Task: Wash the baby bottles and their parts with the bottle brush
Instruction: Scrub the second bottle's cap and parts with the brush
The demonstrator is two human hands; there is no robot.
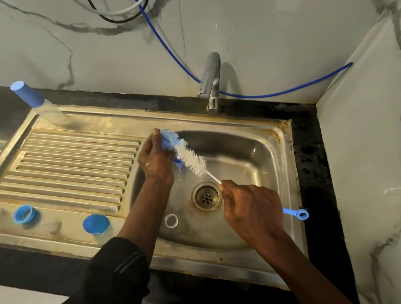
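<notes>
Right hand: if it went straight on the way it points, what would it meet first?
Probably the left hand and the blue part it grips: the right hand points up-left along the bottle brush it holds. Depth is unclear.

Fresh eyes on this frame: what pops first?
The bottle brush slants across the sink: right hand grips its handle, left hand holds a blue part against the bristles. Left of them, a blue ring and blue cap lie on the drainboard; a capped bottle stands behind.
</notes>
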